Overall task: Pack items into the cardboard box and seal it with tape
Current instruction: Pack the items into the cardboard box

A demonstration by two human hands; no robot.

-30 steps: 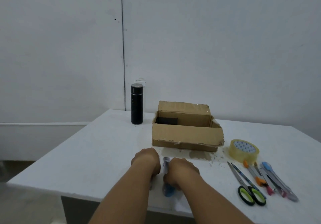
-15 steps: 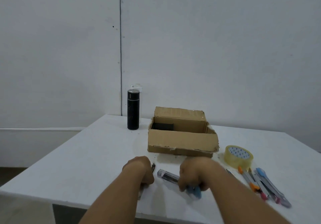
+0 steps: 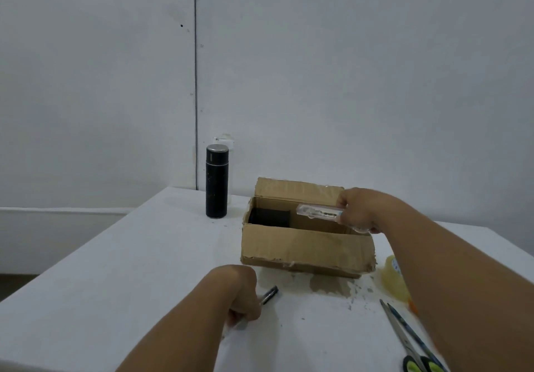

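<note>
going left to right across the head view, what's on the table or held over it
black flask → left hand gripping a pen → cardboard box → right hand holding a clear utility knife over the box → tape roll

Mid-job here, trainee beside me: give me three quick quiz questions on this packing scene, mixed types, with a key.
1. True or false: the cardboard box is already taped shut.
2. The right hand holds a clear utility knife where? A) flat on the table B) over the open box C) beside the black bottle
3. Fill in: the left hand grips a dark ____ low at the table.

Key: 1 false, the flaps stand open and the tape roll sits on the table. 2 B. 3 pen.
</note>
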